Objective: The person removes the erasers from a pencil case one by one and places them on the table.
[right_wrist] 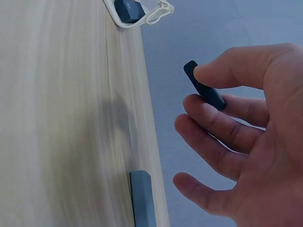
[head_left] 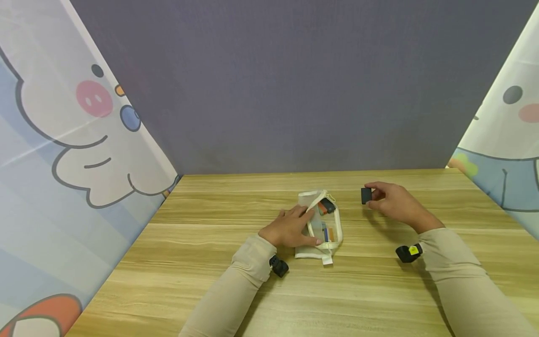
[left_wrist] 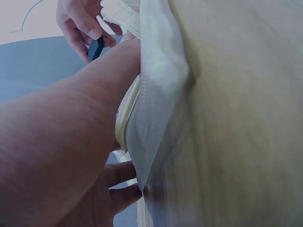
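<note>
My left hand [head_left: 290,228] rests spread on the side of a white mesh zip pouch [head_left: 305,252], its thumb along the zipped rim and its fingers toward the far end. Through the unzipped mouth show a dark item with an orange part [head_left: 325,206] and thin blue and orange-brown pieces [head_left: 328,234]; their kinds are unclear. To the right of the pouch, my right hand [head_left: 391,202] pinches a small flat black rectangular piece [right_wrist: 204,86] between thumb and fingers, raised above the table. In the left wrist view the pouch's pale side [left_wrist: 158,94] hides part of the left hand.
A wood-grain table [head_left: 202,281] runs back to a grey upright panel [head_left: 294,93]. Cartoon-printed cloths [head_left: 63,117] hang at both sides. In the right wrist view a grey-blue block-like object [right_wrist: 143,198] lies near the table's edge. Each wrist carries a black camera [head_left: 279,266].
</note>
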Demonstrator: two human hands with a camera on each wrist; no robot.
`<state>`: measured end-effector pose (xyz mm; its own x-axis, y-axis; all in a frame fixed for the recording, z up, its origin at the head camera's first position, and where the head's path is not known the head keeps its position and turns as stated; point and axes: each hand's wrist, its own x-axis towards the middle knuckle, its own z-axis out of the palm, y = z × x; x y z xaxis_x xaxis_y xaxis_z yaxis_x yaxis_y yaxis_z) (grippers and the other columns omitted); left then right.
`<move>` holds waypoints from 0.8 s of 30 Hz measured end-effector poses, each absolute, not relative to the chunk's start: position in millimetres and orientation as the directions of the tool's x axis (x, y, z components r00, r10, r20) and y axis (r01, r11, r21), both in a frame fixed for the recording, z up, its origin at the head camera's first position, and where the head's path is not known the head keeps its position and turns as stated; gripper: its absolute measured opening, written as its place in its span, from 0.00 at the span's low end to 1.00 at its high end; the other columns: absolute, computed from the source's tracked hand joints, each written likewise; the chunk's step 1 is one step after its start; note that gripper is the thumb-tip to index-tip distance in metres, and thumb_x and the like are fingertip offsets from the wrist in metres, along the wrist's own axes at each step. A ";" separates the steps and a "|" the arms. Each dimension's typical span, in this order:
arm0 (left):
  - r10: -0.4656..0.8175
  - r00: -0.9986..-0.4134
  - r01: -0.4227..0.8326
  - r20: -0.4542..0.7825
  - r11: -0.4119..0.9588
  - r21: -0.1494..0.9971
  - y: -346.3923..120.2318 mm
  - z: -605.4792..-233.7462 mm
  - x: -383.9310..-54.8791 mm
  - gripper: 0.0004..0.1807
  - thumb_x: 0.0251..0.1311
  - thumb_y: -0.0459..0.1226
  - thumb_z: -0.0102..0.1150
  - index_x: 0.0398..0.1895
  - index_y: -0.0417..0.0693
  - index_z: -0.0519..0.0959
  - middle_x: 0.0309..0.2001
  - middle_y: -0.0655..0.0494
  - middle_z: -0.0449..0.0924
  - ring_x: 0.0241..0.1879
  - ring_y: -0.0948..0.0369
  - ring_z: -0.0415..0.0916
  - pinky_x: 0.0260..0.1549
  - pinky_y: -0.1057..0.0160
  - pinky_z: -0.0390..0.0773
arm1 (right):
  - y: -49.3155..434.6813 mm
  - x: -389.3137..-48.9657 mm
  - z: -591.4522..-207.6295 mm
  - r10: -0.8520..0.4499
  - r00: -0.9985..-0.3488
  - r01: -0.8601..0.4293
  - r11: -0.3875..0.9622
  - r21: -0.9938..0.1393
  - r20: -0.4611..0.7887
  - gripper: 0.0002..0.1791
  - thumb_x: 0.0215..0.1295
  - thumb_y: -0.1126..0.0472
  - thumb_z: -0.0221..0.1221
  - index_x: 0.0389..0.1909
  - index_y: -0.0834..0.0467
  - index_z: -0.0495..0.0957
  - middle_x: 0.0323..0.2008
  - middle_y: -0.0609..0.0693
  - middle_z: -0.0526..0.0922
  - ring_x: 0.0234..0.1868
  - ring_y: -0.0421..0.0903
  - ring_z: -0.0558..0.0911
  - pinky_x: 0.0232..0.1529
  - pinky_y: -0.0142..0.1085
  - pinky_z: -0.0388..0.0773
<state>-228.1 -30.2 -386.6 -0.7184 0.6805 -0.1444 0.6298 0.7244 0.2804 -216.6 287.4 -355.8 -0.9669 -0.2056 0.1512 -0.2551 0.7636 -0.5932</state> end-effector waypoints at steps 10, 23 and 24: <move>0.678 -0.720 0.631 -0.146 0.728 0.268 -30.1 -388.5 -229.0 0.51 0.64 0.67 0.53 0.82 0.59 0.46 0.79 0.48 0.45 0.78 0.50 0.43 0.71 0.39 0.45 | 290.7 -217.5 -357.8 -0.190 -0.972 -0.236 0.767 -0.597 0.140 0.32 0.66 0.63 0.63 0.68 0.71 0.67 0.42 0.60 0.83 0.42 0.54 0.80 0.39 0.43 0.73; 0.682 -0.716 0.639 -0.146 0.726 0.256 -31.9 -388.0 -228.3 0.51 0.64 0.67 0.52 0.82 0.60 0.45 0.79 0.49 0.46 0.78 0.52 0.43 0.71 0.38 0.45 | 293.8 -216.8 -358.3 -0.185 -0.974 -0.224 0.780 -0.584 0.127 0.33 0.67 0.62 0.62 0.69 0.72 0.65 0.44 0.64 0.82 0.41 0.55 0.80 0.36 0.43 0.73; 0.683 -0.716 0.640 -0.145 0.725 0.256 -32.0 -387.9 -228.2 0.51 0.64 0.67 0.52 0.82 0.59 0.45 0.79 0.49 0.46 0.78 0.51 0.43 0.71 0.38 0.46 | 294.1 -216.8 -358.4 -0.185 -0.974 -0.227 0.781 -0.582 0.130 0.33 0.67 0.62 0.62 0.69 0.72 0.66 0.44 0.65 0.82 0.41 0.55 0.81 0.36 0.43 0.74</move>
